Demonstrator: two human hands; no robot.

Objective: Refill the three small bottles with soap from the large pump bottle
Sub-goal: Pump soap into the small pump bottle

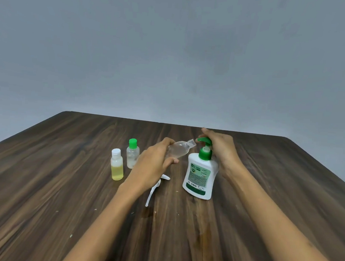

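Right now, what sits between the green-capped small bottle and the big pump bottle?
In the head view, the left hand holding the tilted clear bottle, with a white sprayer head lying on the table below it.

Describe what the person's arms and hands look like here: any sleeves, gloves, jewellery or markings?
Both forearms are bare as far as the frame shows, with no sleeves visible. The left hand and right hand wear no gloves. No rings, watch, bracelet or markings are visible on either wrist or hand, though the fingers are partly hidden.
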